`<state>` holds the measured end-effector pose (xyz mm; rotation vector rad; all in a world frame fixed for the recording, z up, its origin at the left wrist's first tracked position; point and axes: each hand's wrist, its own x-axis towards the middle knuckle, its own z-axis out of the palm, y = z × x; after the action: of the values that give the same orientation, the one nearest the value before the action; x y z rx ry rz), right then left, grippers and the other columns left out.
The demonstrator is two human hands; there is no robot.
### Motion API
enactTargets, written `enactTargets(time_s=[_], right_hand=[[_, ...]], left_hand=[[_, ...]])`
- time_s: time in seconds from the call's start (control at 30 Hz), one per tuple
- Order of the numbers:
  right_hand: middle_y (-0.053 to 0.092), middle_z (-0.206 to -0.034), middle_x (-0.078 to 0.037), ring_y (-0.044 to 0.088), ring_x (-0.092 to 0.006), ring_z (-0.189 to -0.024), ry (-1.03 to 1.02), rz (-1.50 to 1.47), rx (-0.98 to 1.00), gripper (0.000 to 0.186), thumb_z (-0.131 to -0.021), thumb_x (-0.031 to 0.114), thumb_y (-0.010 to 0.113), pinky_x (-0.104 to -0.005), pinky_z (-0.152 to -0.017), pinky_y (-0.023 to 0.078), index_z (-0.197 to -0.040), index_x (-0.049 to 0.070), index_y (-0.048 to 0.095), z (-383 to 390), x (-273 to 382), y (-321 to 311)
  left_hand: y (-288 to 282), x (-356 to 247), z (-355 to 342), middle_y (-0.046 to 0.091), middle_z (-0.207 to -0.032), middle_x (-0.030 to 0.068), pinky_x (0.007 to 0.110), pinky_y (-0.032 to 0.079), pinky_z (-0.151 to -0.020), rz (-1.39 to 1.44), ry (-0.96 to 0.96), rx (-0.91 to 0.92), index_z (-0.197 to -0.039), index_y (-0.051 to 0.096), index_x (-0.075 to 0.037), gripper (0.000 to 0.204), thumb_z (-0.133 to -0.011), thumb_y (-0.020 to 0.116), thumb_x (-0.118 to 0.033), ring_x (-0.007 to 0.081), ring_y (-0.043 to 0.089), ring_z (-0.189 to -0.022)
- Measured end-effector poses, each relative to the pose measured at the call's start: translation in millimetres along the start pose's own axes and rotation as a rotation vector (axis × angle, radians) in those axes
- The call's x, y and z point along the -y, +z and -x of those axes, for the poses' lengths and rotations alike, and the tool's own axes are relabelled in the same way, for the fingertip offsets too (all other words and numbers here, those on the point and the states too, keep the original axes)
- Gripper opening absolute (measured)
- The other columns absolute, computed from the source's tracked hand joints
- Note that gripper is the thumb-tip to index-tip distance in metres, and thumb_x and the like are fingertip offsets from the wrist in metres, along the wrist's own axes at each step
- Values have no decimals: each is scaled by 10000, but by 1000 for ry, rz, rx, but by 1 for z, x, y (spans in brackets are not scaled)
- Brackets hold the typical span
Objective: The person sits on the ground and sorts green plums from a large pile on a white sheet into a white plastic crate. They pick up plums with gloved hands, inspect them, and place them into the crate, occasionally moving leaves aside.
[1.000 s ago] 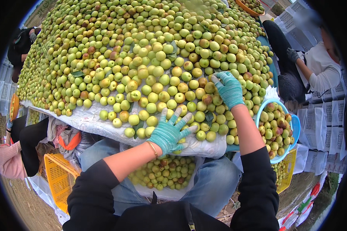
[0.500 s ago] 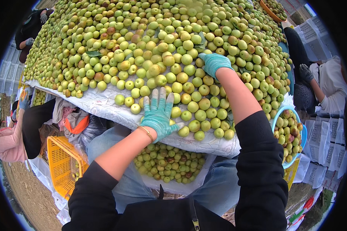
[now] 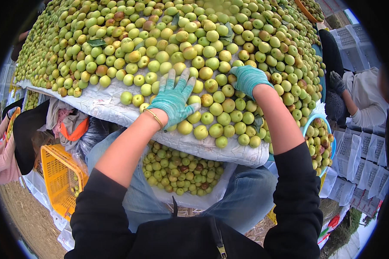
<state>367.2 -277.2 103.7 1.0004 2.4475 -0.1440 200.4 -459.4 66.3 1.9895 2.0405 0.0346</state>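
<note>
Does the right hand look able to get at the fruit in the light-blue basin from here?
Probably yes: the light-blue basin stands just right of the right forearm, and nothing covers its fruit. The right hand would likely need to swing over from the fruit pile.

Fruit (image 3: 189,52) heaped on cloth (image 3: 103,102); crate (image 3: 51,172) left, basin (image 3: 333,149) right; more fruit (image 3: 183,169) below, apparently in liner (image 3: 216,195).

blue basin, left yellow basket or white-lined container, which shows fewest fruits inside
The yellow basket at lower left: only a few fruits show inside it, while the blue basin and the white-lined container each hold many.
</note>
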Motion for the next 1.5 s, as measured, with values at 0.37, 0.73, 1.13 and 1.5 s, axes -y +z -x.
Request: enactTargets(time_s=[0.37,0.73,1.13,1.5], right_hand=[[616,-1028,-119,617,-240,-930,-75,-849,-615,411,-776,180,727,-338,-836,505,-1139,76,566,111,16,43],[456,-1264,-139,595,-297,-1042,222,-166,-345,399,-754,230,732,-403,-841,525,-1140,239,634,91,42,61],[589,-995,-101,575,-212,-949,-202,-897,-184,511,-661,264,824,-330,-862,472,-1063,16,628,201,75,64],[507,-1118,-179,516,-327,-1055,-41,-946,85,638,-738,12,670,-360,-960,432,-1336,132,483,261,137,216]], left_hand=[[2,-26,-13,604,-1131,84,369,518,-834,235,185,-45,-1178,599,-167,336,-843,623,-169,274,619,-997],[-20,-23,-1,563,-1024,143,401,475,-873,525,163,-378,-1126,534,-69,373,-792,664,-170,336,572,-971],[39,5,125,580,-1051,175,423,474,-839,222,246,973,-1098,572,-78,348,-777,670,-171,341,596,-969],[140,-29,185,254,-1476,238,460,398,-1023,211,22,796,-1440,296,-155,783,-781,698,-287,439,413,-1254]])
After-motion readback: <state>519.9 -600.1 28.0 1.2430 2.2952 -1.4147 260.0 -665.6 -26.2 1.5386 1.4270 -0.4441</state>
